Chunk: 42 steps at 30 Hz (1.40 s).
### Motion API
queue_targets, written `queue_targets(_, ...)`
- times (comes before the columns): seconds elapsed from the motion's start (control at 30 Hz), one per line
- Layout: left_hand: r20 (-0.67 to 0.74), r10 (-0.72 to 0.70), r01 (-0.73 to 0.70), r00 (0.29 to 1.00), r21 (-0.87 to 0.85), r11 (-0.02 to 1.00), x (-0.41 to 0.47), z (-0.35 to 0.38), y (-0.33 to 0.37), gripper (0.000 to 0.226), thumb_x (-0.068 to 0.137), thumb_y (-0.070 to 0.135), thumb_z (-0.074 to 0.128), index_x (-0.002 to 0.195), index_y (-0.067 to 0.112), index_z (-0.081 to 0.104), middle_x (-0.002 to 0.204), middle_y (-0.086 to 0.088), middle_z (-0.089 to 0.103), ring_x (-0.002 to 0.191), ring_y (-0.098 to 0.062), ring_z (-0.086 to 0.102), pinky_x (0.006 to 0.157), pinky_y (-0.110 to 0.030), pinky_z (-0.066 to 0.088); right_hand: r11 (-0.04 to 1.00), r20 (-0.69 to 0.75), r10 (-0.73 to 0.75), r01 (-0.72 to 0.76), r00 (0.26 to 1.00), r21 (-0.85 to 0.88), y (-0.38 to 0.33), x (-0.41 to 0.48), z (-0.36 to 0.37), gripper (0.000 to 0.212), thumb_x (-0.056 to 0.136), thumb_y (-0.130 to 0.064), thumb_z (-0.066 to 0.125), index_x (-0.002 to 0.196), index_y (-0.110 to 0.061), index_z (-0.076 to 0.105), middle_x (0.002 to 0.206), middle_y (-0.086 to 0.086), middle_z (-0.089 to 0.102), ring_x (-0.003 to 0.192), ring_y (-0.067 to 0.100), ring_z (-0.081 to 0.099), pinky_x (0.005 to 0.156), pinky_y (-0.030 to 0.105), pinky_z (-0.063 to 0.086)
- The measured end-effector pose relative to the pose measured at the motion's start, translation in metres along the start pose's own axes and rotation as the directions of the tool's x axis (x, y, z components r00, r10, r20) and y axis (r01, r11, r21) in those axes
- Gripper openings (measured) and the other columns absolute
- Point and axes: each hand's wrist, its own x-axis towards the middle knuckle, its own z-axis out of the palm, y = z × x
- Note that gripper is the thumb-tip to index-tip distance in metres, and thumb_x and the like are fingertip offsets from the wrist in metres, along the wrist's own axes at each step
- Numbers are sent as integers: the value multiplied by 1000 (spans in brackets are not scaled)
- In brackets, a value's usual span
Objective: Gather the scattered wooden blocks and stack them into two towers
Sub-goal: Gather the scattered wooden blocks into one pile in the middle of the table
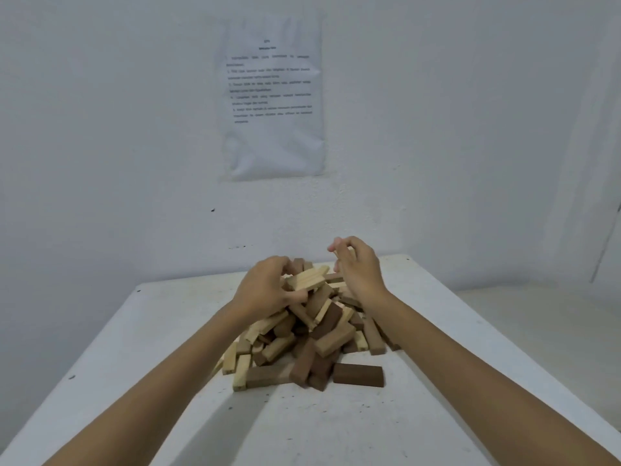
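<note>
**Both hands at the top of the block pile**

The pile of wooden blocks (312,334) lies in a loose heap of pale and dark brown pieces, tumbled at all angles on the white table (134,348). No tower stands.

The left hand (265,287) sits at the pile's upper left, back of the hand up and wrist bent down. Its forearm reaches in from the near left. The fingers are curled over and the thumb comes in from below, so the hand grips a pale block (307,279) at the very top of the pile. That block is tilted and juts out to the right of the hand.

The right hand (359,270) is raised at the pile's far right, higher than the left, with its palm turned inward toward the heap. Its forearm slants in from the near right. The fingers are loosely curled, with the thumb and forefinger tips close together above the pile. I cannot tell whether they pinch anything.

A single dark block (358,375) lies flat at the pile's near right edge, just beside the other pieces.

On the wall behind the pile hangs a printed sheet of paper (274,95), its text too blurred to read.
</note>
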Motion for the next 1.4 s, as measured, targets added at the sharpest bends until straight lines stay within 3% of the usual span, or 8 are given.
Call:
queue_targets(0.17, 48, 1, 3, 999, -90, 996, -11, 5, -16, 36, 83, 20, 67, 118, 15, 57, 115, 0, 61, 106, -16, 57, 90, -32, 47, 996, 111, 32, -22, 993, -87, 5, -1, 44, 33, 104, -35, 36, 97, -15, 61, 71, -6, 58, 73, 12, 55, 71, 28, 43)
queue_targets(0.3, 105, 28, -17, 994, -103, 995, -21, 14, -21, 67, 85, 28, 60, 145, 29, 30, 133, 4, 53, 119, -13, 50, 100, -33, 42, 862, 200, 59, 51, 978, -504, 22, -5, 53, 42, 105, -36, 21, 113, -24, 60, 118, 1, 55, 118, 21, 41, 106, 43, 25)
queue_targets(0.57, 227, 4, -13, 974, 36, 999, -26, 26, -22, 84, 91, 47, 53, 149, 41, -6, 160, -4, -4, 147, -16, -8, 116, -39, -4, 773, 300, 139, 86, 944, -629, 35, 6, 27, 43, 105, -38, 21, 138, -29, 47, 136, 3, 51, 132, 24, 37, 105, 42, 20)
queue_targets(0.7, 230, 6, -15, 973, 36, 999, -23, 27, -27, 83, 87, 56, 47, 147, 45, -10, 159, -4, -15, 146, -18, -14, 116, -41, -9, 828, 226, 93, 50, 970, -558, 37, 5, 25, 40, 105, -34, 26, 102, -16, 61, 100, 2, 64, 105, 23, 54, 104, 43, 30)
queue_targets(0.87, 47, 53, -47, 997, -133, 990, -24, 18, -26, 58, 97, 49, 41, 149, 40, 18, 160, 2, 7, 147, -12, 5, 118, -38, 3, 921, 172, 152, -77, 973, -382, 37, 8, 22, 43, 104, -32, 30, 113, -8, 64, 106, 11, 68, 105, 27, 60, 100, 44, 42)
queue_targets(1.07, -196, -160, 88, 968, -331, 940, 2, 1, -52, 36, 98, 38, 45, 128, 20, 52, 130, 4, 54, 121, -10, 47, 100, -31, 38, 954, 161, 166, -117, 973, -276, 31, 28, 11, 36, 105, -24, 32, 119, -12, 62, 113, 18, 64, 105, 34, 58, 77, 35, 45)
queue_targets(1.2, -166, -274, 194, 947, -384, 903, 34, -5, -71, 28, 95, 31, 51, 120, 19, 55, 119, 0, 57, 109, -15, 54, 90, -29, 43, 928, 164, 193, -126, 967, -350, 40, 61, 9, 27, 101, -20, 44, 119, -10, 61, 113, 5, 61, 88, 13, 52, 69, 23, 41)
queue_targets(1.4, 58, -324, 327, 944, -288, 900, 82, 8, -87, 38, 88, 24, 61, 125, 17, 52, 121, -7, 52, 108, -20, 52, 86, -29, 41, 792, 267, 385, -168, 883, -587, 52, 108, 25, 32, 90, -24, 59, 119, -10, 57, 105, 3, 51, 101, 22, 50, 89, 35, 44)
